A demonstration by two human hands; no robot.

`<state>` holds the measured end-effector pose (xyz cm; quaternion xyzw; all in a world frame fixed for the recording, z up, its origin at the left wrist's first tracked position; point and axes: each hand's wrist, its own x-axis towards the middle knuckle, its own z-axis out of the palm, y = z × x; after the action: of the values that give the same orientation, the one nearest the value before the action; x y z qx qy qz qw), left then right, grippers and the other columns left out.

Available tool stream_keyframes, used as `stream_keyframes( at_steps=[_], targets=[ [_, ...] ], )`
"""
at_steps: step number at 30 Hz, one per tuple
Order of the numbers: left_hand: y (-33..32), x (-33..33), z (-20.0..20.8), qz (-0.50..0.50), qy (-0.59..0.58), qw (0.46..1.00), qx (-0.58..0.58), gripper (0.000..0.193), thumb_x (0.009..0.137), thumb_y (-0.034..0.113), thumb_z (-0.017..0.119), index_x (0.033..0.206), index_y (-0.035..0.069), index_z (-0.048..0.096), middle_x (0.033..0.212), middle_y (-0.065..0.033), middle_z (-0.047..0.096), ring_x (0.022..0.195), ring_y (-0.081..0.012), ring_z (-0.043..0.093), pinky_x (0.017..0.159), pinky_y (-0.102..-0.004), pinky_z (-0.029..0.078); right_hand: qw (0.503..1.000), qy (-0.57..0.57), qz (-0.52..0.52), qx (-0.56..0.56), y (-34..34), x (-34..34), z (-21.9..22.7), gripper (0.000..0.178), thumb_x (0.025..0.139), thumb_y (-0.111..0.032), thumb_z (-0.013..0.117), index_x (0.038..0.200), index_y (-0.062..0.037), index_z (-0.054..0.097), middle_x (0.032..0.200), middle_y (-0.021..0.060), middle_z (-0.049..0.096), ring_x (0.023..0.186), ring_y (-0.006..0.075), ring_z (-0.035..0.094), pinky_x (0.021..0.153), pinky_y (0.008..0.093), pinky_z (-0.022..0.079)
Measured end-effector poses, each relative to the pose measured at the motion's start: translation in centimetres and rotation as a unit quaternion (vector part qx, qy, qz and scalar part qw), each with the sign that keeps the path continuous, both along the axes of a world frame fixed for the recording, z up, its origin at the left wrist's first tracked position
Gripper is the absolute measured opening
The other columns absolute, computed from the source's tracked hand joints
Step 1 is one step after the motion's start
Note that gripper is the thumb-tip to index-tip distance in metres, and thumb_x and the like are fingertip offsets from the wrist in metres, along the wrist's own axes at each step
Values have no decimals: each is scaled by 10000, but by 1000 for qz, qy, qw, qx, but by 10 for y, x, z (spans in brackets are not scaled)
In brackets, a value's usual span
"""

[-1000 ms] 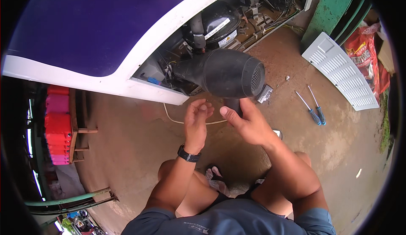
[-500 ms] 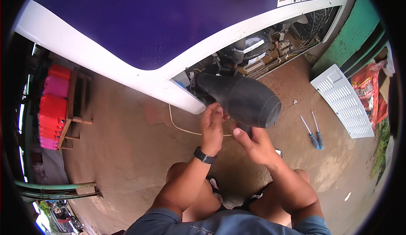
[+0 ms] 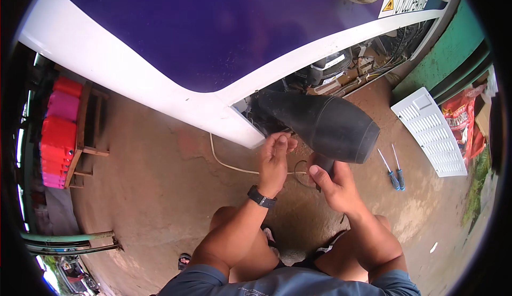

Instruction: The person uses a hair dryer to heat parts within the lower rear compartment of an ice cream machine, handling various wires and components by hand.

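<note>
A black hair dryer (image 3: 330, 125) is held up in front of the cabinet's opening. Its tapered nozzle reaches to the opening, and the wide rear end faces right. My right hand (image 3: 336, 187) is closed around its handle, thumb on the near side. Below the nozzle is my left hand (image 3: 275, 163), with loosely bent fingers and the thumb apart; nothing shows in it. A dark watch (image 3: 261, 197) is on that wrist. Behind the dryer, the low opening of a purple and white cabinet (image 3: 186, 104) shows a black compressor (image 3: 333, 64), pipes and wires, partly hidden.
A pale cable (image 3: 229, 164) curves over the concrete floor. Two blue-handled screwdrivers (image 3: 395, 176) lie right, beside a white slotted panel (image 3: 429, 131) and a red bag (image 3: 463, 115). Red and pink stacked items (image 3: 58, 136) stand left beside a wooden frame (image 3: 80, 131).
The hair dryer and my right hand have shifted right and slightly down. My left hand has come slightly right, its fingers now apart from the dryer. The view has shifted a little.
</note>
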<state>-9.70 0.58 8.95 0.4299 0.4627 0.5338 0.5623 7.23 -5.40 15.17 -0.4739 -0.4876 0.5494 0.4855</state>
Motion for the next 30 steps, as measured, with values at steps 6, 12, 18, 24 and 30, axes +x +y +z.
stream_keyframes(
  at_steps=[6,12,18,24,30],
  targets=[
    [0,1,-6,-2,4,1000,13,301,1113,297,572,1171,11,647,1004,-59,715,928,-129,662,906,-308,542,1000,-4,28,11,8,-1,9,332,1024,-193,636,1290,-5,573,976,118,623,844,226,595,785,371,504],
    [-7,-11,-7,-19,10,1000,-17,216,1103,198,547,1174,17,641,1071,-30,690,986,-104,627,928,-303,517,996,-50,55,50,9,14,18,501,1021,-190,644,1444,-9,447,1161,264,667,1081,467,663,943,496,513],
    [-17,-19,-23,4,73,997,19,250,1056,139,618,1273,17,641,1242,-69,689,1139,-161,627,989,-327,505,983,-111,93,114,3,21,20,497,992,-140,667,1421,2,457,1238,280,645,1154,506,630,979,516,516],
    [-28,-59,-68,-99,75,989,74,493,971,88,740,1420,4,556,1390,-112,641,1235,-211,623,1031,-367,515,973,-142,107,146,-4,13,24,550,957,-82,685,1440,19,441,1377,295,563,1212,511,594,1012,515,512],
    [-13,-1,-8,25,76,997,21,162,1033,63,606,1182,15,644,1076,-24,702,938,-99,624,851,-271,518,987,-101,55,115,-1,18,18,382,999,-133,698,1327,3,557,1236,228,667,1105,419,668,941,463,529]
  ],
)
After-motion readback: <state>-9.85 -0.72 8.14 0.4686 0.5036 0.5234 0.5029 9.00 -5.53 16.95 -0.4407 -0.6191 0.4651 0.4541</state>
